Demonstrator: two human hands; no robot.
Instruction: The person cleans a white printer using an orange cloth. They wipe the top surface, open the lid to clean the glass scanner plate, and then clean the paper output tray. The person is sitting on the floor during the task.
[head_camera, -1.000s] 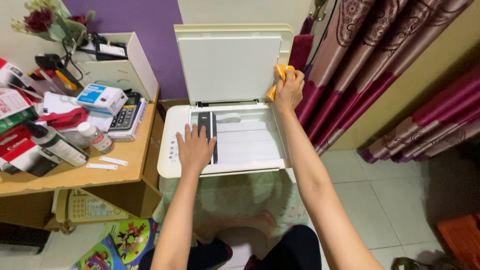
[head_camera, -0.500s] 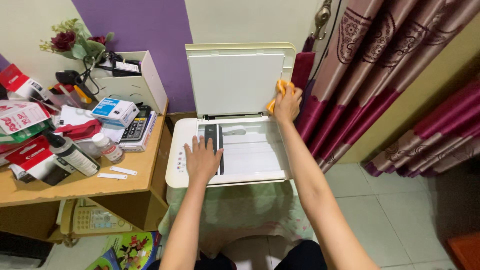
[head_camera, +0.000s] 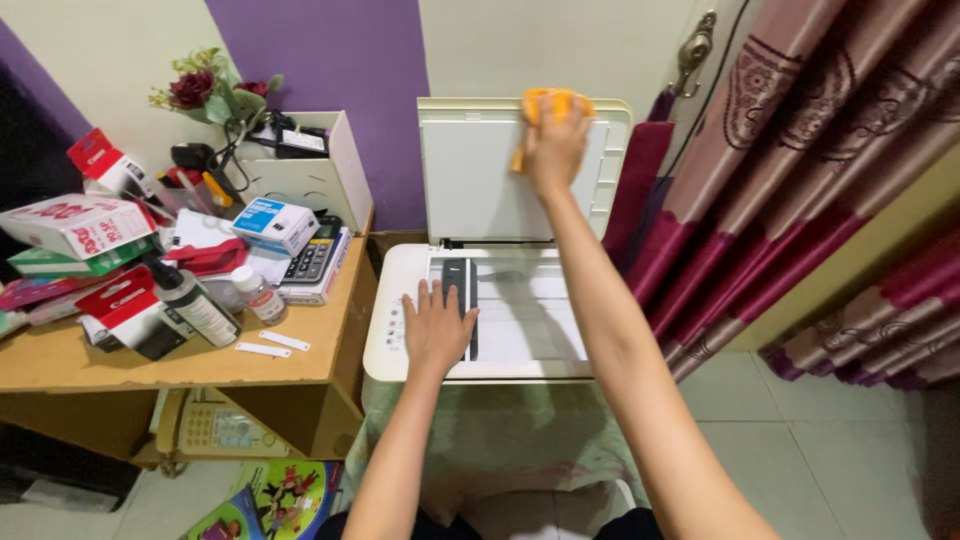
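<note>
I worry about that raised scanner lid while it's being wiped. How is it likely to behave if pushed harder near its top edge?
The scanner lid stands upright, apparently hinged only along its bottom edge, so a push would probably swing it back. It looks like thin plastic and may flex. The right hand presses an orange cloth at the top, while the left hand lies flat on the printer, probably steadying it.

The single head camera looked down and forward from above the person's arms, fairly near. The printer (head_camera: 480, 300) sat at center, the desk (head_camera: 190, 365) at nine o'clock, the curtain (head_camera: 800, 180) at two o'clock.
</note>
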